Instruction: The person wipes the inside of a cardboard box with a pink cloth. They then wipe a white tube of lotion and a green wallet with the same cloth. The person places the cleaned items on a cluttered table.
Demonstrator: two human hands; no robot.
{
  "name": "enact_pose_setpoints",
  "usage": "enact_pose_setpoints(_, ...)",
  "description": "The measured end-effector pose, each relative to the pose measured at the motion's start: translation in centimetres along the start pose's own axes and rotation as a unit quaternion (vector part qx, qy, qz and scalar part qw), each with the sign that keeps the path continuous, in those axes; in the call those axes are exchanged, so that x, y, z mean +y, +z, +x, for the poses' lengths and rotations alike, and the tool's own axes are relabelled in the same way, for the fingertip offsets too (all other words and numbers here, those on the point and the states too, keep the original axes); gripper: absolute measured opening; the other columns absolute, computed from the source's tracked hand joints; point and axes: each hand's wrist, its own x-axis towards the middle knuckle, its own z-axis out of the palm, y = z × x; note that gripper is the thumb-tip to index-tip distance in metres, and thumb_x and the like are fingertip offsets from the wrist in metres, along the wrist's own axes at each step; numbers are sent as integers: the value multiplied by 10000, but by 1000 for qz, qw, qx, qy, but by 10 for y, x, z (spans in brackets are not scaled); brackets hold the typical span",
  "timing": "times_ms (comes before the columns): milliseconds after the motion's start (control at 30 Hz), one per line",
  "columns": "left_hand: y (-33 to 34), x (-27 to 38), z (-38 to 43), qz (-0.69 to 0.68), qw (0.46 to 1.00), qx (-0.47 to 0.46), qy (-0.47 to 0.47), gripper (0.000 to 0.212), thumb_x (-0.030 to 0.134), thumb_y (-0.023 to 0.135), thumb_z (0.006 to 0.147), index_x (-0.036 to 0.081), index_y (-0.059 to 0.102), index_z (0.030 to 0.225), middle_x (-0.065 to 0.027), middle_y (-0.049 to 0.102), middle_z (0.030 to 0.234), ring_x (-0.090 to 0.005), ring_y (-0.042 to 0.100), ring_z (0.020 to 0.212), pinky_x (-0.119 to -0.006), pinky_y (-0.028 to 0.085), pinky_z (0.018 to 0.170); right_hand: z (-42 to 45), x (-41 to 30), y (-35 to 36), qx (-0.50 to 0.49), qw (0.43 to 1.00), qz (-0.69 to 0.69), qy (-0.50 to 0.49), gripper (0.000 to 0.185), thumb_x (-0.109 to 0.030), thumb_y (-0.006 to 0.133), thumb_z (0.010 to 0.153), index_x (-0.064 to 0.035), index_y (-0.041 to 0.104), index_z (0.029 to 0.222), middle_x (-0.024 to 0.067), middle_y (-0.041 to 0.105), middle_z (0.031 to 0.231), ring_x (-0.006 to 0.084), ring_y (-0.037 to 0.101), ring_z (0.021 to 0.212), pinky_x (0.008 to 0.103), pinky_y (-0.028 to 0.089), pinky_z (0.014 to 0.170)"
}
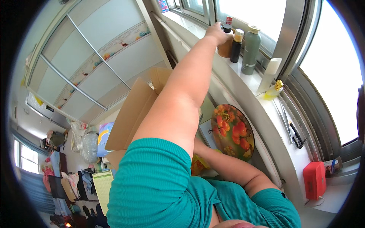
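My left hand (219,34) reaches to the windowsill, its fingers spread around the top of a brown bottle (225,49) with a black top; whether they grip it I cannot tell. Close beside it stand a dark bottle (235,51) with a clear cap and a grey-green bottle (251,52). My right hand is out of view behind my left arm, with only the forearm showing. Near that forearm are a round fruit-patterned board or tray (233,131) and a yellow, fruit-printed item (199,166). An open cardboard box (132,114) is partly covered by my left arm.
Farther along the sill (263,108) are a white-capped bottle (269,74), a gold-topped perfume bottle (274,90), slim tools (283,121) and a red box (314,181) with a cord. Left are a sliding-door wardrobe (91,59), plastic bags (89,146) and a green spiral-bound calendar (103,188).
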Motion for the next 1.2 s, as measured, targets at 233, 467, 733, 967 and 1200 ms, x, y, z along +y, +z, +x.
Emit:
enact_pose_setpoints(233, -12, -18, -24, -108, 991, -66, -50, 958, 228, 637, 736, 72, 74, 1496, -231, 443, 1374, -315, 468, 1250, -325, 372, 1041, -13, -40, -24, 29, 999, 33, 2, 804, -229, 620, 813, 151, 155, 1348, 317, 481, 1270, 375, 502, 1187, 372, 416, 980)
enact_pose_setpoints(467, 15, -3, -76, -169, 981, 26, -97, 1026, 186, 638, 681, 46, 6, 1476, -338, 39, 1476, -439, 164, 1377, -372, 202, 1141, -32, -67, -56, 9, 992, 95, 81, 522, -193, 603, 794, 68, 489, 1232, 252, 544, 1236, 346, 540, 1144, 362, 421, 959)
enact_pose_setpoints(733, 47, 19, -96, -204, 962, 160, -90, 624, 290, 739, 766, 15, 397, 1210, -267, 320, 1345, -409, 386, 1244, -404, 381, 1017, -44, -84, -64, 71, 989, 120, 47, 445, -151, 575, 771, 61, 563, 1163, 223, 601, 1164, 312, 584, 1082, 354, 439, 927)
enact_pose_setpoints(967, 26, 18, -86, -99, 994, 49, -16, 469, 305, 768, 728, 11, 579, 1040, -173, 600, 1034, -318, 575, 1029, -382, 463, 906, -74, -130, -84, 36, 987, 85, 133, 485, -203, 562, 830, 53, 505, 1238, 192, 593, 1180, 293, 584, 1060, 357, 450, 887)
enact_pose_setpoints(1200, 39, 17, -88, -124, 991, 41, 36, 409, 207, 739, 715, 36, 582, 1052, -154, 666, 1003, -306, 633, 965, -368, 493, 857, -75, -134, -81, 53, 985, 97, 132, 420, -116, 594, 773, 55, 574, 1156, 198, 619, 1139, 299, 598, 1056, 344, 455, 894)
